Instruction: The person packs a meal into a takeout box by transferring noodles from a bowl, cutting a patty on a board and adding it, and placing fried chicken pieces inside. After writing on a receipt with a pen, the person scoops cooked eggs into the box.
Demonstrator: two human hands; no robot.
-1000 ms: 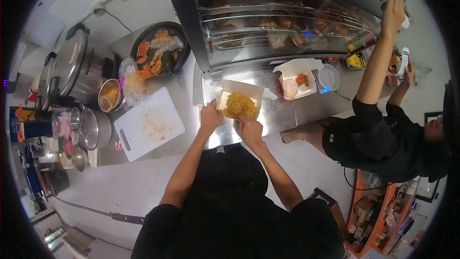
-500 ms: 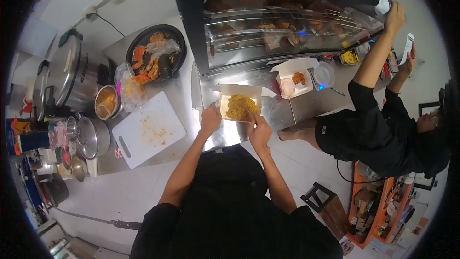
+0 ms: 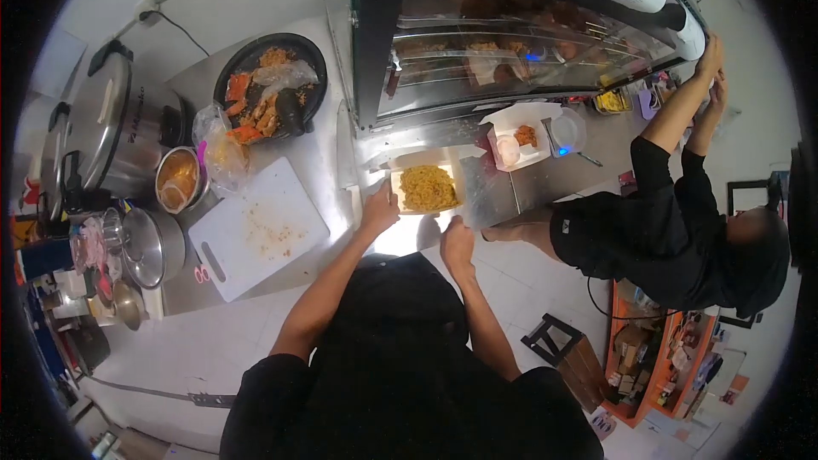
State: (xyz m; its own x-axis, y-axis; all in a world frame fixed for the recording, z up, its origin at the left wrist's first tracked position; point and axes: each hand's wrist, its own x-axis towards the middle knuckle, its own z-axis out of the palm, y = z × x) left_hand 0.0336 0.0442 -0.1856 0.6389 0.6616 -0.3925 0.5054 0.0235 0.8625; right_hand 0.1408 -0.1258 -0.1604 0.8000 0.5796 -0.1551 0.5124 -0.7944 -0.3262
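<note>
A paper box [image 3: 417, 156] with its lid open stands on the steel counter and holds yellow noodle-like food [image 3: 429, 188]. My left hand [image 3: 381, 206] grips the box at its left side. Just below the box's lower right corner is my right hand [image 3: 457, 244], its fingers curled together; whether anything small is between them I cannot make out. To the right, a second open box [image 3: 521, 152] holds a reddish piece of food and a pale round item.
A white cutting board [image 3: 259, 230], a black bowl of fried food [image 3: 317, 64] and a large metal cooker [image 3: 128, 128] are at the left. A glass display case [image 3: 528, 98] rises behind the boxes. A co-worker [image 3: 665, 230] stands at the right.
My right hand has drawn back from the food toward the counter's front edge. My left hand stays on the box. The co-worker's two hands have come together near the case's right end.
</note>
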